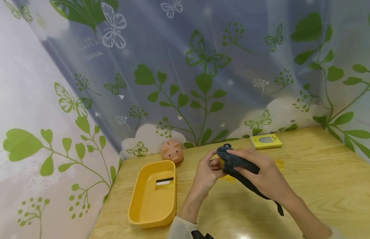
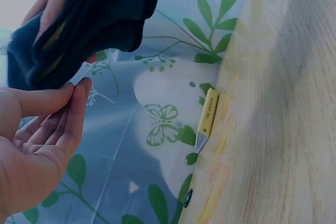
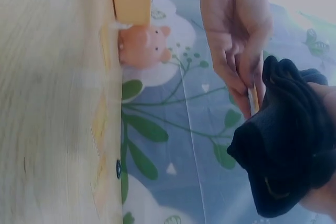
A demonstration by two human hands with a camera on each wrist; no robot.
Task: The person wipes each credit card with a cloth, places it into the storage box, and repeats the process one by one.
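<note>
My right hand (image 1: 267, 169) grips a dark, folded cloth bundle (image 1: 237, 162) with a narrow strap-like end hanging below it. Yellow shows in a slit of the folds in the left wrist view; the bundle's exact kind is unclear. Close against its left side, my left hand (image 1: 206, 172) has thumb and fingertips brought together. Between those fingers a thin yellowish thing (image 3: 253, 99) shows edge-on in the right wrist view. Both hands are raised above the wooden table (image 1: 310, 179).
A yellow tray (image 1: 131, 202) at the left holds a card (image 1: 164, 183) with a black stripe. Behind it stands a pink piggy bank (image 1: 172, 152). A yellow box (image 1: 266, 141) lies at the back right. Flat yellow material (image 1: 279, 164) lies beneath the hands. A patterned curtain (image 1: 179, 66) hangs behind.
</note>
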